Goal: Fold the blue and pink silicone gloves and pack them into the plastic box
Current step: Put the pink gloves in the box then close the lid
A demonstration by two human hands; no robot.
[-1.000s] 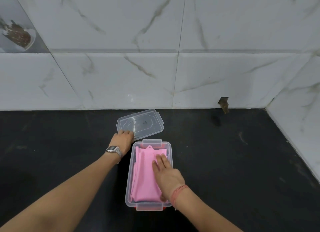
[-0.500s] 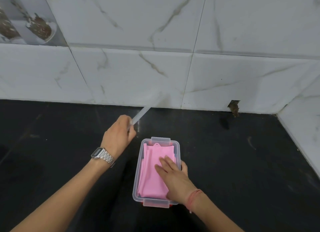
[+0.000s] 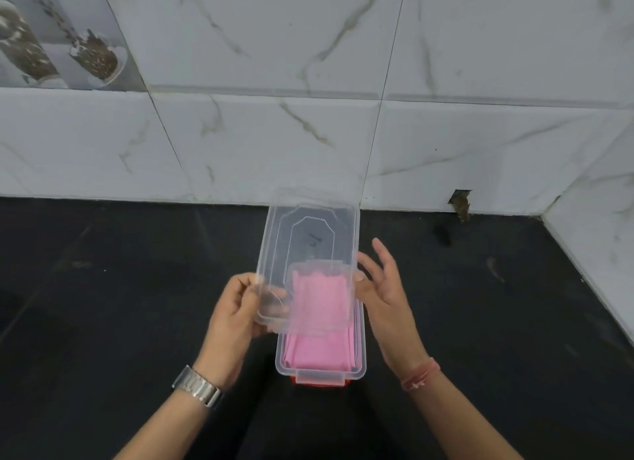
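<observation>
I see the plastic box (image 3: 320, 370) nearest on the black counter (image 3: 103, 305), the folded pink glove (image 3: 320, 348) inside it. Above it my left hand (image 3: 236, 313) grips the clear lid (image 3: 308, 250), tilted over the box; my right hand (image 3: 386, 288), fingers relaxed, touches the lid's right edge. Marble wall tiles (image 3: 274, 143) stand behind.

Clear lid (image 3: 308, 253) was held tilted above plastic box (image 3: 360, 349), overlapping box's far half. Left hand (image 3: 236, 312) gripped lid's near-left corner, thumb on top. Right hand (image 3: 384, 291) sat at lid's right edge, thumb touching it, fingers spread and straight. Folded pink glove (image 3: 320, 351) lay inside box. Box sat on black counter (image 3: 103, 288) near marble-tiled wall (image 3: 274, 133). Metal watch (image 3: 197, 387) on left wrist, red thread (image 3: 420, 373) on right wrist.
</observation>
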